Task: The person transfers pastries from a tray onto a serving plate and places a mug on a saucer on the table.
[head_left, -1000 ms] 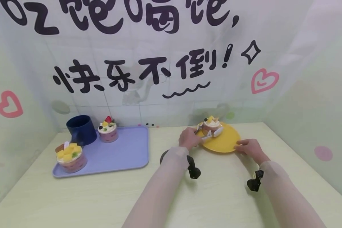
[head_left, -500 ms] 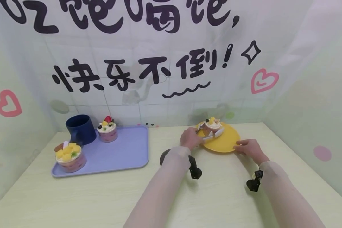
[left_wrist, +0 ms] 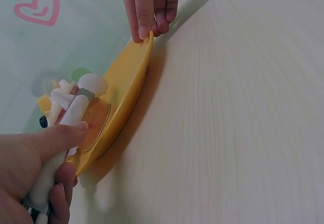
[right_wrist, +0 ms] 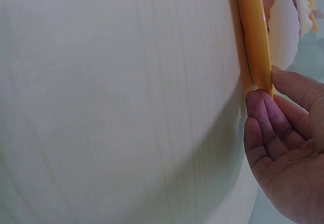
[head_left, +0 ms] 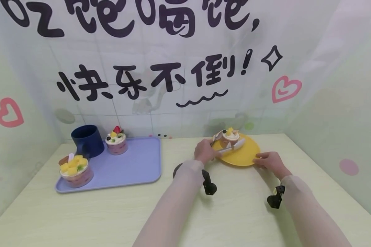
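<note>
My left hand (head_left: 205, 151) holds a pair of tongs (head_left: 240, 143) with white tips, thumb along one arm in the left wrist view. The tongs' arms lie on either side of a dessert cup (head_left: 230, 135) topped with cream and fruit. Whether both tips touch the cup cannot be told. That cup stands on a yellow plate (head_left: 245, 156) near the back wall. At the plate's right front edge, my right hand (head_left: 271, 162) pinches the rim (right_wrist: 260, 41), thumb above and fingers below. Part of the plate is hidden behind the tongs and left hand.
To the left lies a lavender tray (head_left: 126, 168). On it are a navy mug (head_left: 88, 140), a strawberry-topped dessert cup (head_left: 116, 144) and a mango-topped dessert cup (head_left: 77, 173) at the front corner. A lettered wall sheet (head_left: 185, 120) rises behind the table (head_left: 111, 216).
The tongs' near tip has shifted slightly to the right past the dessert cup. Both hands stay nearly where they were, and the right one keeps its pinch on the plate.
</note>
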`<action>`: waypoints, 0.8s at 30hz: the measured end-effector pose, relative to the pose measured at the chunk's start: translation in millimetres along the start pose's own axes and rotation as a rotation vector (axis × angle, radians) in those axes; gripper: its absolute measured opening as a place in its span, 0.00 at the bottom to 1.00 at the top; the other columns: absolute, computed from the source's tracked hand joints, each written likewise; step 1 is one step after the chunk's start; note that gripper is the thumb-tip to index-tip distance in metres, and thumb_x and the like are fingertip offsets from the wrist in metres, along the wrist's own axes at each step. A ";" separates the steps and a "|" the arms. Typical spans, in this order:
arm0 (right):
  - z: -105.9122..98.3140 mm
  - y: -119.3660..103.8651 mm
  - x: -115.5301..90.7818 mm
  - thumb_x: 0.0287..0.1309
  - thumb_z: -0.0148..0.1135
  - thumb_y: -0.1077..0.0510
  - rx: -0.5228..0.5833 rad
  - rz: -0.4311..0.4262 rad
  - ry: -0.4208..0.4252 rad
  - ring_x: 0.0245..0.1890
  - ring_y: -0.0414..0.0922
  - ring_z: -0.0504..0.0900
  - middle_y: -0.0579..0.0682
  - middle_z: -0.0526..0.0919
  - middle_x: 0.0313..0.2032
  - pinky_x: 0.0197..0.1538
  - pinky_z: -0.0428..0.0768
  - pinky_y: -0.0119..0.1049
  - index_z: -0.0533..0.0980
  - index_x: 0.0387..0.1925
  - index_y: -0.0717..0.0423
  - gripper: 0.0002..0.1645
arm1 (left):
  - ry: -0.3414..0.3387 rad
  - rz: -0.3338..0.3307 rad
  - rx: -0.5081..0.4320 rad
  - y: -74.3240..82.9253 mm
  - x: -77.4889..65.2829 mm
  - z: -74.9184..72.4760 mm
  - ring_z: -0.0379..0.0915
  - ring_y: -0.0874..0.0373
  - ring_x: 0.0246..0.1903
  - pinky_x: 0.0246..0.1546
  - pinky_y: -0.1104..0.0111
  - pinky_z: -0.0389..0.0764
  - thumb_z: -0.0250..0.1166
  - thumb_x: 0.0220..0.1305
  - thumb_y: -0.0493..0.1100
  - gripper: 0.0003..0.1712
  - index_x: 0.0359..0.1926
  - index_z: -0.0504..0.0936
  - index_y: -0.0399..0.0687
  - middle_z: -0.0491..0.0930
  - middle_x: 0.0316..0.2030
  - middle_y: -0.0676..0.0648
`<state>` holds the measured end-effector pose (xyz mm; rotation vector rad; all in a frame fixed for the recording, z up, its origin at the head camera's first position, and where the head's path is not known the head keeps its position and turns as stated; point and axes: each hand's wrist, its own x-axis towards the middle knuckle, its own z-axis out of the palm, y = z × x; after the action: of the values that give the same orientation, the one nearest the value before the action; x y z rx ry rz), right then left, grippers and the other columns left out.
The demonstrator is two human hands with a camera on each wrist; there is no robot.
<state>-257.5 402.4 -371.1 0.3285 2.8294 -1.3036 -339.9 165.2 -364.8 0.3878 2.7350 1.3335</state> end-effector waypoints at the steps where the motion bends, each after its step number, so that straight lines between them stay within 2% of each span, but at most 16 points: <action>1: 0.2 -0.1 0.0 0.57 0.60 0.59 -0.002 0.000 -0.001 0.28 0.39 0.77 0.57 0.83 0.33 0.34 0.76 0.30 0.67 0.53 0.78 0.29 | 0.000 0.004 -0.002 -0.8 -0.1 -0.4 0.72 0.61 0.16 0.24 0.72 0.69 0.77 0.39 0.45 0.36 0.54 0.77 0.43 0.80 0.31 0.49; 4: 0.8 -0.5 0.1 0.58 0.60 0.58 -0.007 0.000 -0.005 0.29 0.39 0.77 0.58 0.83 0.34 0.35 0.76 0.30 0.67 0.53 0.77 0.29 | 0.001 0.015 -0.006 -3.3 -0.3 -1.4 0.72 0.61 0.17 0.25 0.72 0.69 0.77 0.39 0.45 0.36 0.54 0.77 0.43 0.79 0.34 0.49; 8: 1.7 -1.4 -0.3 0.58 0.60 0.58 -0.016 0.002 -0.010 0.30 0.41 0.77 0.60 0.82 0.36 0.36 0.76 0.31 0.66 0.54 0.77 0.29 | 0.000 0.032 -0.008 -6.4 -0.5 -3.2 0.72 0.61 0.17 0.24 0.71 0.70 0.77 0.39 0.45 0.35 0.53 0.77 0.43 0.79 0.32 0.50; 16: 4.0 -4.8 -0.2 0.58 0.60 0.60 -0.010 -0.004 -0.007 0.29 0.41 0.77 0.59 0.83 0.34 0.35 0.76 0.32 0.67 0.53 0.78 0.28 | 0.012 0.044 -0.009 -10.9 -2.6 -9.5 0.73 0.62 0.17 0.21 0.72 0.71 0.77 0.39 0.44 0.41 0.58 0.73 0.45 0.80 0.38 0.46; 18: 3.9 -4.6 -0.1 0.58 0.60 0.59 -0.016 -0.012 -0.008 0.29 0.41 0.77 0.59 0.83 0.34 0.34 0.76 0.32 0.66 0.53 0.79 0.29 | 0.008 0.042 -0.028 -11.5 -3.1 -11.0 0.73 0.61 0.17 0.20 0.72 0.72 0.77 0.39 0.43 0.41 0.58 0.73 0.45 0.80 0.37 0.46; 24: 1.1 -1.0 -1.7 0.58 0.59 0.59 -0.046 -0.020 -0.006 0.28 0.40 0.77 0.58 0.83 0.33 0.33 0.76 0.31 0.66 0.53 0.79 0.29 | -0.015 0.079 -0.047 -10.3 -5.1 -16.0 0.74 0.60 0.16 0.18 0.71 0.73 0.77 0.38 0.42 0.35 0.52 0.77 0.43 0.77 0.26 0.50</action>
<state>-256.2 400.6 -370.9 0.2956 2.8597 -1.2383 -339.8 145.6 -363.2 0.5043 2.6973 1.4044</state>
